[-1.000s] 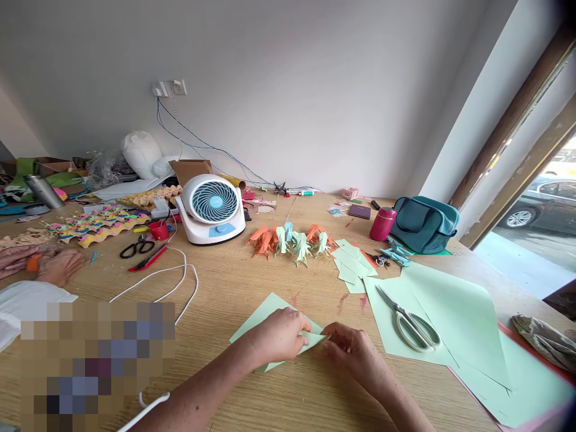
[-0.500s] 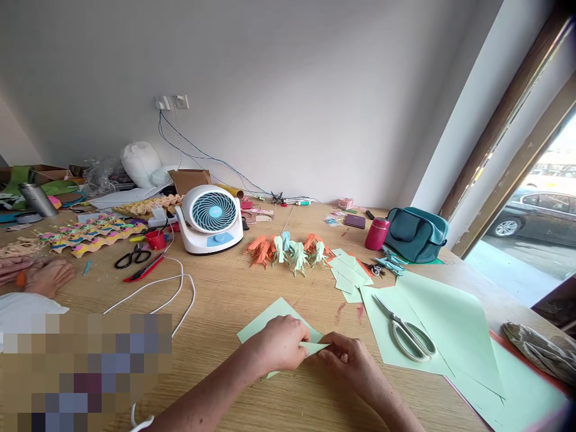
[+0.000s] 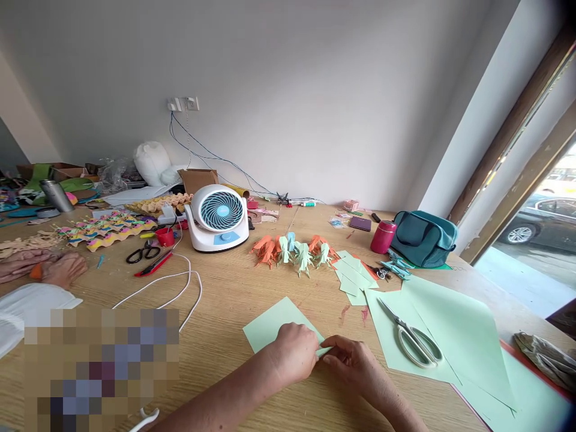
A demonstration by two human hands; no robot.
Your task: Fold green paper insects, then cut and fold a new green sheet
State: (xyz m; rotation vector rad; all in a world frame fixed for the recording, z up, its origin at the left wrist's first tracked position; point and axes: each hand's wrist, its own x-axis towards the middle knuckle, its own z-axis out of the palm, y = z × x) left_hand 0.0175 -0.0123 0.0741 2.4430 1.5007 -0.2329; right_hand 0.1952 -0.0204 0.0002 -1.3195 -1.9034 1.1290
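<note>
A pale green sheet of paper (image 3: 274, 321) lies on the wooden table in front of me, one corner pointing away. My left hand (image 3: 297, 353) is closed and pressed onto the sheet near its right corner, its fingertips mostly hidden under the knuckles. Between thumb and fingers, my right hand (image 3: 348, 360) pinches the folded-over right corner. The two hands almost touch at the fold. Beyond them stands a row of folded paper insects, orange ones (image 3: 265, 249) and pale green ones (image 3: 303, 258).
Scissors (image 3: 418, 342) rest on large green sheets (image 3: 459, 330) at the right. Smaller green pieces (image 3: 353, 273), a red flask (image 3: 383, 237) and a teal bag (image 3: 423, 240) are behind. A white fan (image 3: 218, 219) stands left of centre. Another person's hands (image 3: 63, 268) are far left.
My left hand has shifted right along the fold toward my right hand, covering more of the folded corner. The right hand keeps its pinch. The view has turned slightly left.
</note>
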